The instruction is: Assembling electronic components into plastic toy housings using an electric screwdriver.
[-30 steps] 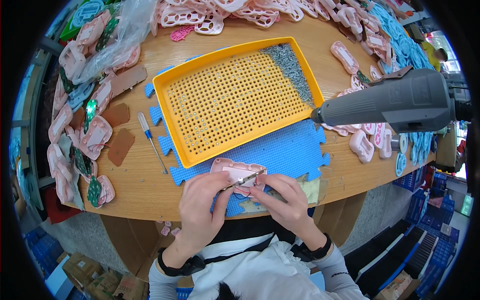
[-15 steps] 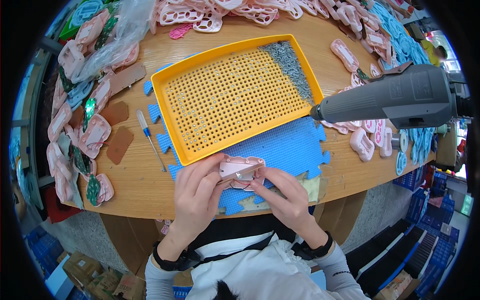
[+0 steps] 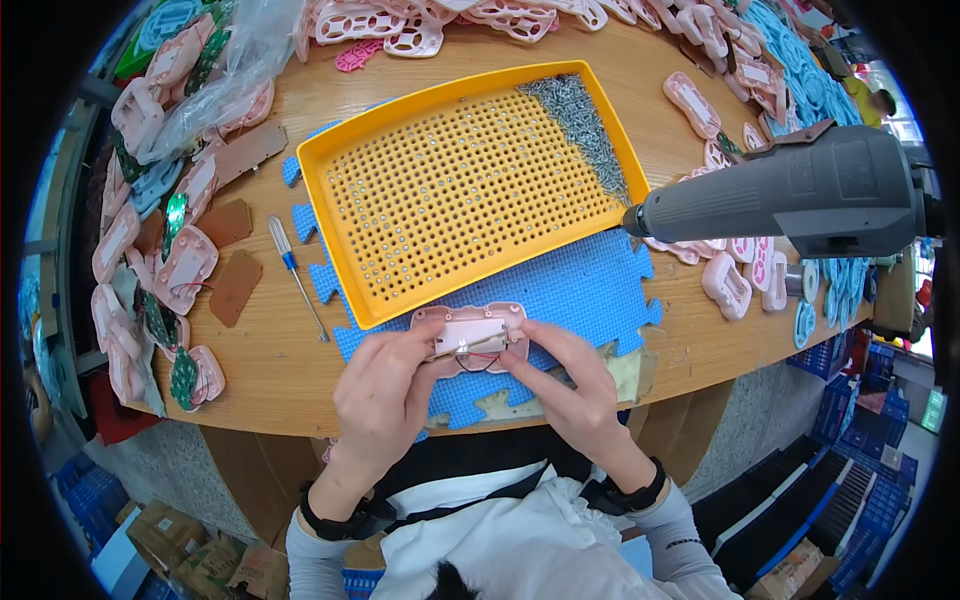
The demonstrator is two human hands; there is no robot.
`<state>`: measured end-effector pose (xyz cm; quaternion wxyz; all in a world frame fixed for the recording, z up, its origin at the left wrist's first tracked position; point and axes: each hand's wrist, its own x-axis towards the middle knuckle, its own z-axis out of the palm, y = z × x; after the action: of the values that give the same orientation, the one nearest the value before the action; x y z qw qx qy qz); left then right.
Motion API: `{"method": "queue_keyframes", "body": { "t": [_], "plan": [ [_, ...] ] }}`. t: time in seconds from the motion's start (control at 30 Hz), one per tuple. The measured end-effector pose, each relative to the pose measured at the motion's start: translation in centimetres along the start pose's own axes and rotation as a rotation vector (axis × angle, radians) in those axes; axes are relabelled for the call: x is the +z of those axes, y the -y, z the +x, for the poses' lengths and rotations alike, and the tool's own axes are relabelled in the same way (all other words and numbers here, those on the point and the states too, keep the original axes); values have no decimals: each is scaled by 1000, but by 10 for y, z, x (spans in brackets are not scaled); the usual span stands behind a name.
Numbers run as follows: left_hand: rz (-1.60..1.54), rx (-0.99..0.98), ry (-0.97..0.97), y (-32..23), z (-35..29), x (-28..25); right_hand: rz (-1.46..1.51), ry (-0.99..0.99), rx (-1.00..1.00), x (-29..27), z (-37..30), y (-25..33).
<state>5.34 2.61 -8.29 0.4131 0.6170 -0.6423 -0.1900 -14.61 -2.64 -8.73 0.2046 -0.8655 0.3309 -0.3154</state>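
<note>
Over the blue foam mat (image 3: 590, 290) I hold a pink plastic shell (image 3: 480, 312) between both hands, its hollow side up. A white panel shows inside it, and thin red and black wires loop at its near edge. A thin tan piece seen edge-on, perhaps a board, lies slantwise across the shell. My left hand (image 3: 382, 392) is closed on the shell's left end, thumb and fingers pinching. My right hand (image 3: 568, 382) grips the right end, its fingertips close to the wires. The fingers cover both ends of the shell.
A yellow perforated tray (image 3: 318, 215) with screws stands just beyond. A grey electric screwdriver (image 3: 780, 195) juts in from the right, its tip by the tray. A hand screwdriver (image 3: 291, 262), brown boards (image 3: 236, 288) and pink shells (image 3: 188, 262) lie left; more pink parts (image 3: 725, 285) lie right.
The tan piece, raised at a slant before, now sits lower in the shell. My left hand has shifted slightly left, and more of the shell's far edge shows.
</note>
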Motion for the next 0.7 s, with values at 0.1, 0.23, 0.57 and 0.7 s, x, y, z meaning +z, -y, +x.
{"method": "queue_keyframes", "body": {
  "t": [0.1,0.23,0.57,0.7],
  "plan": [
    [277,90,-1,-11,7,-5,-13,3,-7,1,-4,-3],
    [291,136,-21,-8,4,-3,-22,-9,-1,2,-3,-1],
    [20,38,-98,2,-7,9,-44,47,15,1,-2,4],
    [12,33,-99,2,-7,10,0,107,58,-3,2,13]
  ]
}}
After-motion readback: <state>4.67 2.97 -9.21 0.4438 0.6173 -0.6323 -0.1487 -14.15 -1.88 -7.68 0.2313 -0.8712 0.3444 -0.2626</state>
